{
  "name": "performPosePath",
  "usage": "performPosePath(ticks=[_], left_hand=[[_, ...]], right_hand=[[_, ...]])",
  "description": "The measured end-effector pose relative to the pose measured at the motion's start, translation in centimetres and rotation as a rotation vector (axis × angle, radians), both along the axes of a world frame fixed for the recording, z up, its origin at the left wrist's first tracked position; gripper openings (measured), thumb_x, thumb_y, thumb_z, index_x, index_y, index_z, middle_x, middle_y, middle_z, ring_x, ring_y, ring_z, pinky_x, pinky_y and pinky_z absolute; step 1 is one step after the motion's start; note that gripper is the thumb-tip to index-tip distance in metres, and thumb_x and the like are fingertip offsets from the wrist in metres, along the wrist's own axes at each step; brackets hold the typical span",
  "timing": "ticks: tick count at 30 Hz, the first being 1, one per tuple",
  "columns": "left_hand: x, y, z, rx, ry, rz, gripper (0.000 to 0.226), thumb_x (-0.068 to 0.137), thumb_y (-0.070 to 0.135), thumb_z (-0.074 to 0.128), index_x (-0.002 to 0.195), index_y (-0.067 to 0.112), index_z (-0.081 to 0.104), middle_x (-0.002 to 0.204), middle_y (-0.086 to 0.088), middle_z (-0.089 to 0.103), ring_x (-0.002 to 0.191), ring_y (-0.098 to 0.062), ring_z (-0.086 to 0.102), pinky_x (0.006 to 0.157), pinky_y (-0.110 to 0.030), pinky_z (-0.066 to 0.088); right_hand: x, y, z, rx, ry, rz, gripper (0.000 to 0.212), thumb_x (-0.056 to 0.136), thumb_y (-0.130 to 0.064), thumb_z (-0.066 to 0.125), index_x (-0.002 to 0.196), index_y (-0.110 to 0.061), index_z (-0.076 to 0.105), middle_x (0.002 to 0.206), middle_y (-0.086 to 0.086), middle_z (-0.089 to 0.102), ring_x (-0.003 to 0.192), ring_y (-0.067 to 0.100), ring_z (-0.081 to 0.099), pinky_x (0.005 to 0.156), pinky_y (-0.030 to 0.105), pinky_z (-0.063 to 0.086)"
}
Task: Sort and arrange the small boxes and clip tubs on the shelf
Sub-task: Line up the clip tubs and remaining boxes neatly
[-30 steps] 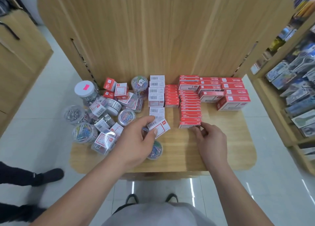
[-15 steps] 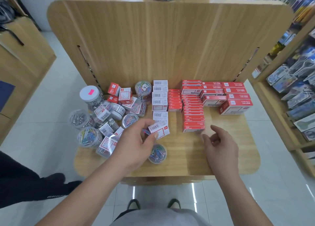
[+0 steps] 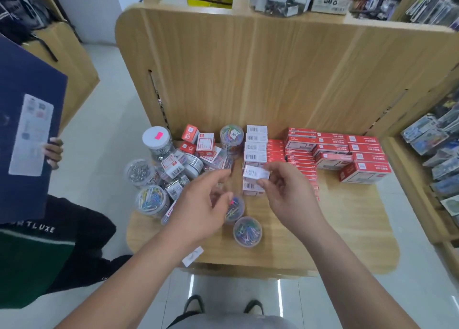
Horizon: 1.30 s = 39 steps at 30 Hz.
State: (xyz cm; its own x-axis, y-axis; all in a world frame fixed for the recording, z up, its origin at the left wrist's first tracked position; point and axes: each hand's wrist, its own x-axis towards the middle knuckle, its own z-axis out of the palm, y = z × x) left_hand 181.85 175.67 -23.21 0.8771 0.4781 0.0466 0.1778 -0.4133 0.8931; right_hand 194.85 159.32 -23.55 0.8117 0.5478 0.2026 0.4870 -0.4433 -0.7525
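1. right grip (image 3: 285,192) pinches a small white box (image 3: 255,173) between thumb and fingertips, just above the near end of the white box column (image 3: 256,146).
2. left grip (image 3: 201,204) is relaxed, fingers loosely curled, nothing seen in it (blurred). it hovers just left of the column's near end, over a clip tub (image 3: 234,209).
3. column runs from the back panel (image 3: 248,80) toward the front. red box rows (image 3: 300,154) sit tight against its right side, and a jumbled tub pile (image 3: 154,177) lies to its left.
4. risk: the boxes look light, so a crooked set-down or a fingertip bump could skew the column's near boxes into the red rows.
5. risk: a left wrist sweep could shove the second tub (image 3: 247,231), which stands near of the column, toward the shelf's front edge.
6. room: bare shelf (image 3: 335,229) lies near and right of the column's near end, so that's the best approach. left of the column is crowded, and the panel blocks the far end.
7. small white item (image 3: 192,255) sits on the front lip, near-left of the column, and could drop if brushed.
8. another person's blue folder (image 3: 24,130) is well left of the column, off the shelf.
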Motion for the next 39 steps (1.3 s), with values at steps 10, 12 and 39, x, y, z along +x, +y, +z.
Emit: performPosePath(ticks=[10,12,39], left_hand=[[0.4,1.6,-2.4,0.079,0.096,-0.099,0.032,0.091,0.021,0.072,0.123,0.025,0.070,0.106,0.011,0.067,0.088,-0.004,0.067,0.081,-0.031,0.058],[1.3,1.9,-2.1,0.088,0.110,-0.137,0.033,0.091,0.022,0.071,0.124,0.026,0.069,0.106,0.012,0.067,0.087,-0.004,0.066,0.082,-0.035,0.058],[2.8,7.8,2.6,0.216,0.057,-0.386,0.020,0.087,0.014,0.078,0.103,0.026,0.075,0.087,0.012,0.069,0.071,-0.009,0.062,0.064,-0.022,0.048]], right_hand=[[0.6,1.4,-2.2,-0.001,-0.023,-0.173,0.029,0.092,-0.013,0.072,0.118,-0.021,0.063,0.090,-0.007,0.061,0.081,0.014,0.060,0.077,0.041,0.053],[0.5,1.8,-2.2,0.000,-0.040,-0.189,0.031,0.091,-0.012,0.073,0.121,-0.017,0.067,0.096,-0.008,0.062,0.083,0.014,0.061,0.081,0.040,0.054],[-7.5,2.4,1.6,-0.147,0.045,-0.128,0.011,0.087,-0.034,0.077,0.097,-0.031,0.074,0.083,-0.016,0.063,0.075,0.007,0.060,0.065,0.038,0.053]])
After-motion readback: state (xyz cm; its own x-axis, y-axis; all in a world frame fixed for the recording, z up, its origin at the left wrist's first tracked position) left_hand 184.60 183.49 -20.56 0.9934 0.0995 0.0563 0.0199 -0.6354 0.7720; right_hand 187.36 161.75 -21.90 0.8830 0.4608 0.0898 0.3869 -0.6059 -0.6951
